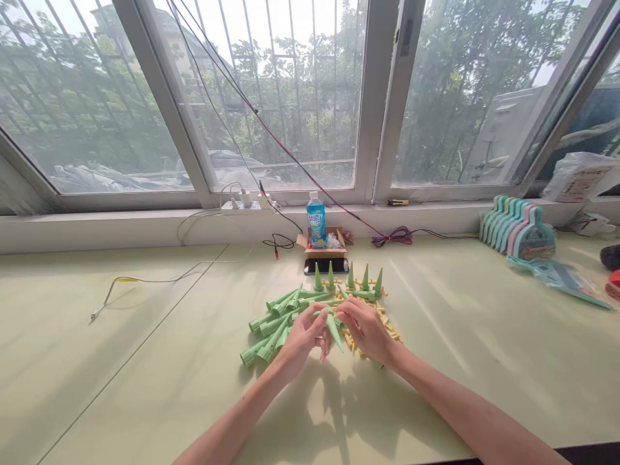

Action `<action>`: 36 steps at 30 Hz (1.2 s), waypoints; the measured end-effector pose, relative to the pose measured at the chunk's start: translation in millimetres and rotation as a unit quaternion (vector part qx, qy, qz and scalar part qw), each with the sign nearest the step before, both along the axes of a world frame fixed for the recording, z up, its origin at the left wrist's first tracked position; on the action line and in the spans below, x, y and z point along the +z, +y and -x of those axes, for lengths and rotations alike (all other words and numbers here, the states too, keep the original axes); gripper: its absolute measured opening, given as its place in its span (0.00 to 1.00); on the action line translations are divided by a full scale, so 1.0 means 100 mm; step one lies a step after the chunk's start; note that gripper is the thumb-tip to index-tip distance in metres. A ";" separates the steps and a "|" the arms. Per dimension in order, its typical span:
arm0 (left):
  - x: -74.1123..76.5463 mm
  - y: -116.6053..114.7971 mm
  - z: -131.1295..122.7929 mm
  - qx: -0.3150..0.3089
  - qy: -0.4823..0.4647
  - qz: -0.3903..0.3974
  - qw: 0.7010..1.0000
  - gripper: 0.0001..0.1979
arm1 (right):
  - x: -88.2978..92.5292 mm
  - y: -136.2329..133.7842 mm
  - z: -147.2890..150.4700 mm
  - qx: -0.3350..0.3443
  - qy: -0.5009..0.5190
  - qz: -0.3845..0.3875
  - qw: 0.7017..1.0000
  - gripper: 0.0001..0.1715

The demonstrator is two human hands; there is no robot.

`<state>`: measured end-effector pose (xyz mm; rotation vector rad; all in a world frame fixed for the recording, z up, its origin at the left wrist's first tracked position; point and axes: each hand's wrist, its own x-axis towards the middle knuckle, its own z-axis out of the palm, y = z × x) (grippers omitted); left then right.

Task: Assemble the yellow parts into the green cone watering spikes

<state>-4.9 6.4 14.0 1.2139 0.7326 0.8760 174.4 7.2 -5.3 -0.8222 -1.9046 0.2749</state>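
My left hand point(304, 338) is closed around a green plastic cone point(334, 330) whose tip points down and toward me. My right hand point(367, 329) sits just right of it, fingers curled and pinched near the cone's wide end; what they hold is hidden. Behind the hands lies a pile of green cones point(276, 320) on their sides, with small yellow pieces point(387, 326) scattered to the right. Several green cones point(349, 279) stand upright in a row farther back.
A pale green table point(145, 361) runs up to a window sill. A blue bottle point(316, 221) stands in a small cardboard box point(323, 248) with a dark phone point(326, 265) in front. Cables point(394, 236) trail across. Pastel packaged items point(518, 227) stand at the right.
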 end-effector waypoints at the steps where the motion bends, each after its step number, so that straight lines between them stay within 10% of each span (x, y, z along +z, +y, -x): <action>1: 0.00 0.00 0.00 -0.003 0.003 -0.004 1.000 0.22 | -0.01 0.01 0.00 0.004 -0.002 0.000 1.000 0.18; 21: -0.09 -0.10 0.01 0.109 0.217 -0.303 0.922 0.16 | -0.09 0.04 0.00 -0.008 -0.048 0.056 0.997 0.22; 36: -0.01 -0.06 0.01 0.088 0.072 -0.095 0.989 0.30 | -0.02 0.00 -0.01 -0.004 0.023 0.001 1.000 0.16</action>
